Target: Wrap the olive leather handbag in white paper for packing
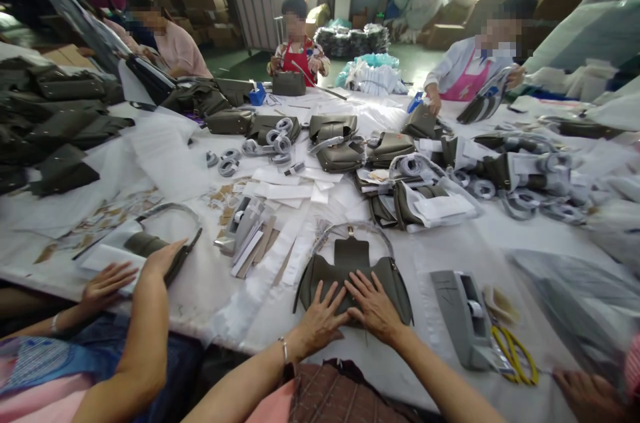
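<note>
Both of the person's hands lie flat on an olive-green handbag at the near edge of a white-covered worktop, seen from the head camera. The left hand is spread wide, fingers fanned across the lower left of the bag's front, a thin bracelet at the wrist; the right hand rests just beside it, also flat with fingers extended, the two hands touching near the thumbs. Neither hand grips anything; both press palm-down on the bag. The bag lies face up with its flap toward the far side and a plastic-wrapped handle arching above it. To the right of the bag stands a grey tape dispenser, and beside that lie yellow-handled scissors. To the left, a neighbouring person's two hands rest on another bag part wrapped in white paper. Strips of paper and card lie between the two work spots. Farther across the worktop sit more olive bags and rolls of tape, with stacked bags at far left. Three other people sit at the far side, one in a red apron.
</note>
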A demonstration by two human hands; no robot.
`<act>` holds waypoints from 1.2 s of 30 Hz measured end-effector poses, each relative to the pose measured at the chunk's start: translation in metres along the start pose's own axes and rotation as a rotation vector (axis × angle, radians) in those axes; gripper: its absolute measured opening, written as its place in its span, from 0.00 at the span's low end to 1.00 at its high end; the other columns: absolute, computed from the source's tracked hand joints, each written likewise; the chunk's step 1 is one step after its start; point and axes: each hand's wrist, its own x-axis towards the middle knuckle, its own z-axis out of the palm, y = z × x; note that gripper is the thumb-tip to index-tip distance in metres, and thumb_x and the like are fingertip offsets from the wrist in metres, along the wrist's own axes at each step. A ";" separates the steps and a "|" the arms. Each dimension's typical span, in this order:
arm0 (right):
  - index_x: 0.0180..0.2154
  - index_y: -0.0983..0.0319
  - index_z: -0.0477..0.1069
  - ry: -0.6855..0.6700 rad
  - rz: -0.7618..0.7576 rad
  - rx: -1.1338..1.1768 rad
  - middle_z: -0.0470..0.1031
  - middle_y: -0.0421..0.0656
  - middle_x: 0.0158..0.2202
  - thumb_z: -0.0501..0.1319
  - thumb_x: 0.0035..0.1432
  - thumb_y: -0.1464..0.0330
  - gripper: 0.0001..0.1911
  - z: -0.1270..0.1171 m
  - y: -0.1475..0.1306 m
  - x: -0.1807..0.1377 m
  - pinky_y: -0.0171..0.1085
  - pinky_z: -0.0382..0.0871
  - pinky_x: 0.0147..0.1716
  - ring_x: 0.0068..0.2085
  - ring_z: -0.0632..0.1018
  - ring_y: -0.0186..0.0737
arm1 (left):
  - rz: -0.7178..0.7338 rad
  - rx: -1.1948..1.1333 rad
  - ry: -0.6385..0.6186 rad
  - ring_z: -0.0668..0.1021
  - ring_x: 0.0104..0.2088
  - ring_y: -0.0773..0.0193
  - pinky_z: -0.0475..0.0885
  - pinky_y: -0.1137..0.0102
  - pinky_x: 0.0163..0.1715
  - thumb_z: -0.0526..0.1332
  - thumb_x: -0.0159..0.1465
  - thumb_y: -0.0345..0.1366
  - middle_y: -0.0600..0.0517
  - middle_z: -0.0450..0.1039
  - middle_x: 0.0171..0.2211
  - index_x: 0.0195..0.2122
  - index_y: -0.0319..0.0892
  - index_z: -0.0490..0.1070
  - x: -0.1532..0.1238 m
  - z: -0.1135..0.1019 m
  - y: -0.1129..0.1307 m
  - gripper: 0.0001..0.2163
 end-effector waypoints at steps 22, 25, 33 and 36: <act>0.69 0.55 0.47 0.052 0.016 -0.040 0.59 0.41 0.68 0.59 0.59 0.63 0.40 0.020 0.010 -0.008 0.55 0.55 0.64 0.67 0.60 0.51 | -0.478 -0.351 0.352 0.75 0.45 0.59 0.68 0.67 0.47 0.60 0.67 0.33 0.49 0.74 0.41 0.41 0.43 0.73 0.194 -0.115 -0.127 0.04; 0.69 0.56 0.47 0.053 0.013 -0.036 0.59 0.41 0.68 0.60 0.57 0.65 0.42 0.020 0.010 -0.008 0.56 0.57 0.64 0.67 0.61 0.52 | -0.456 -0.187 0.166 0.73 0.49 0.55 0.66 0.64 0.50 0.68 0.62 0.39 0.46 0.73 0.46 0.46 0.41 0.71 0.231 -0.110 -0.149 0.14; 0.69 0.56 0.46 0.074 0.015 -0.057 0.59 0.40 0.68 0.61 0.53 0.67 0.45 0.027 0.009 -0.009 0.56 0.61 0.62 0.67 0.61 0.52 | -0.534 -0.031 0.011 0.73 0.48 0.50 0.66 0.60 0.45 0.65 0.64 0.36 0.40 0.72 0.44 0.46 0.38 0.71 0.249 -0.084 -0.178 0.11; 0.69 0.56 0.47 0.069 0.022 -0.051 0.58 0.40 0.68 0.61 0.54 0.67 0.44 0.026 0.009 -0.009 0.55 0.59 0.64 0.67 0.60 0.51 | -0.489 -0.003 -0.008 0.73 0.48 0.52 0.65 0.60 0.47 0.62 0.65 0.35 0.41 0.72 0.44 0.47 0.39 0.71 0.248 -0.086 -0.181 0.10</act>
